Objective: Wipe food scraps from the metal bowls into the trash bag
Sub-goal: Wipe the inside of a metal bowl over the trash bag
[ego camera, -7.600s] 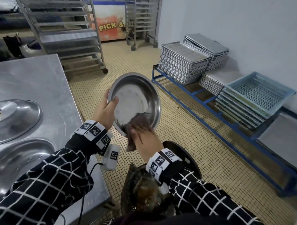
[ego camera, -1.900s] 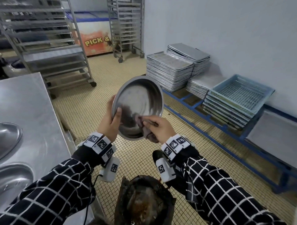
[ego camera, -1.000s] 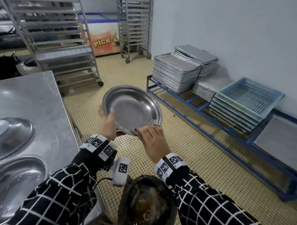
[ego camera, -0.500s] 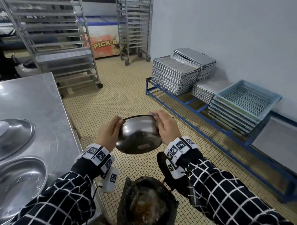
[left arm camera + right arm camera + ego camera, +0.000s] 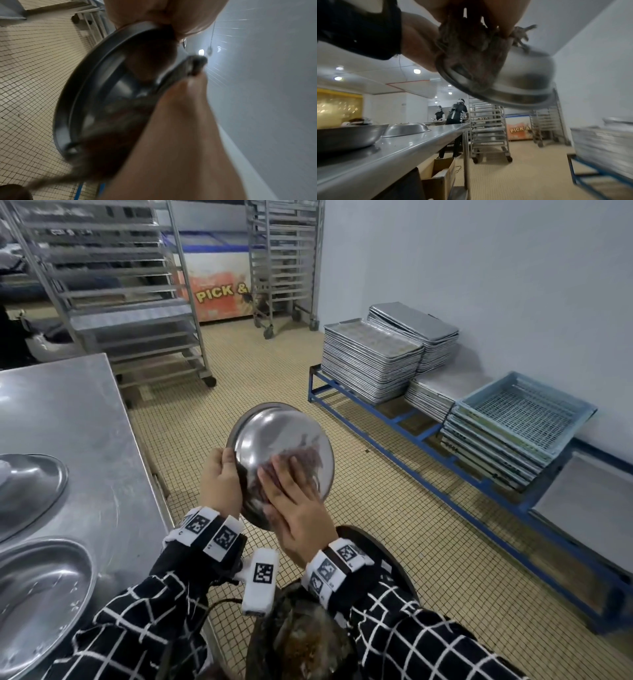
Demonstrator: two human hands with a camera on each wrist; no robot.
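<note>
A metal bowl (image 5: 284,436) is held up on edge above the dark trash bag (image 5: 308,642), its shiny underside turned toward me. My left hand (image 5: 221,474) grips the rim on the left, thumb on the outside. My right hand (image 5: 291,491) lies flat with straight fingers on the underside and presses a brownish rag (image 5: 308,455) against it. The left wrist view shows the bowl (image 5: 96,83) from its hollow side, blurred, with the rag (image 5: 195,65) over the rim. Seen from the right wrist, the rag (image 5: 471,54) is bunched under my fingers on the bowl (image 5: 527,75).
A steel table (image 5: 68,412) on my left carries an upturned bowl (image 5: 30,487) and an upright one (image 5: 37,594). A blue floor rack (image 5: 394,419) along the right wall bears stacked trays (image 5: 373,354) and a blue crate (image 5: 527,409). Wheeled racks (image 5: 120,302) stand behind.
The bowl has been flipped from hollow side facing me to underside facing me. My right hand left the rim and now presses the rag on the outside.
</note>
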